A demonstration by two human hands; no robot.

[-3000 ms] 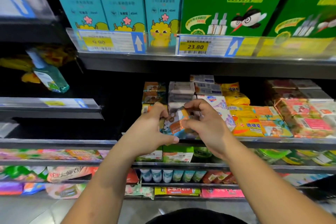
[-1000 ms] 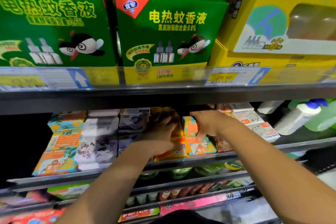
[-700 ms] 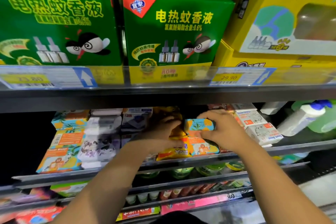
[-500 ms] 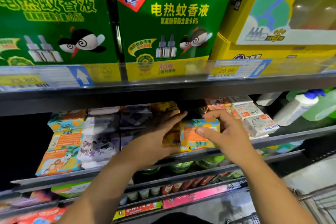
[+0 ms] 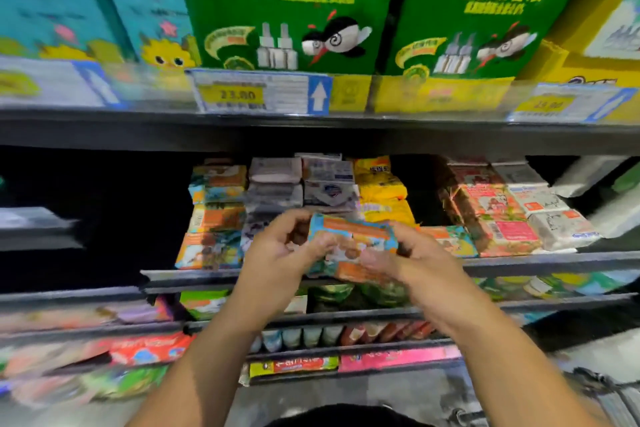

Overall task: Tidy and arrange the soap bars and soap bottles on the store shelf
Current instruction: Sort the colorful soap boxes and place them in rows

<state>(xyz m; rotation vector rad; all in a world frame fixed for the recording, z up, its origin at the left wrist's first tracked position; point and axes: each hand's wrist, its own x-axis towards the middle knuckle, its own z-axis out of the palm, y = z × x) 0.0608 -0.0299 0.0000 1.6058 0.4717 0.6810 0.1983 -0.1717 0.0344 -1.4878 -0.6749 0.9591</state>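
Both my hands hold a blue-and-orange soap bar pack in front of the middle shelf. My left hand grips its left end and my right hand grips its right side from below. Behind them stand stacks of soap bars: blue-orange packs, white packs, yellow packs and red-white packs. The frame is blurred by motion.
Green boxes and teal boxes fill the upper shelf above a price tag strip. White bottles lie at the far right of the soap shelf. Lower shelves hold pouches and small packs.
The soap pack has come off the shelf stack and out toward me, now held by both hands. The view has swung left and down.
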